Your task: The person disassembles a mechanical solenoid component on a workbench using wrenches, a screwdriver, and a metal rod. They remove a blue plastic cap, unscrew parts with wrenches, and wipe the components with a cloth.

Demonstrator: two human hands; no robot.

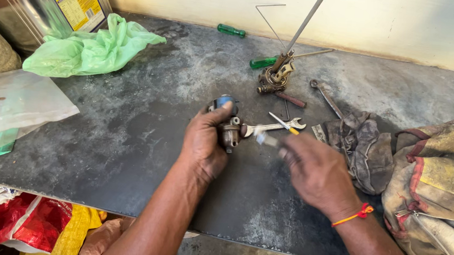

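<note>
My left hand (203, 142) grips a small metal carburettor-like part (228, 123) with a blue cap, resting it on the dark grey slab (129, 136). My right hand (315, 172) is blurred with motion just right of the part and holds a small slim tool (265, 139) whose tip points at the part. An open-ended spanner (275, 127) and a small yellow-handled screwdriver (285, 124) lie right behind the hands. A red and yellow thread circles my right wrist.
A second metal part with a long rod (277, 75) stands at the back, near two green-handled screwdrivers (231, 30) and another spanner (326, 97). Dirty rags and a zipped bag (433, 187) fill the right. A green plastic bag (90, 49), a clear bag and a tin sit left.
</note>
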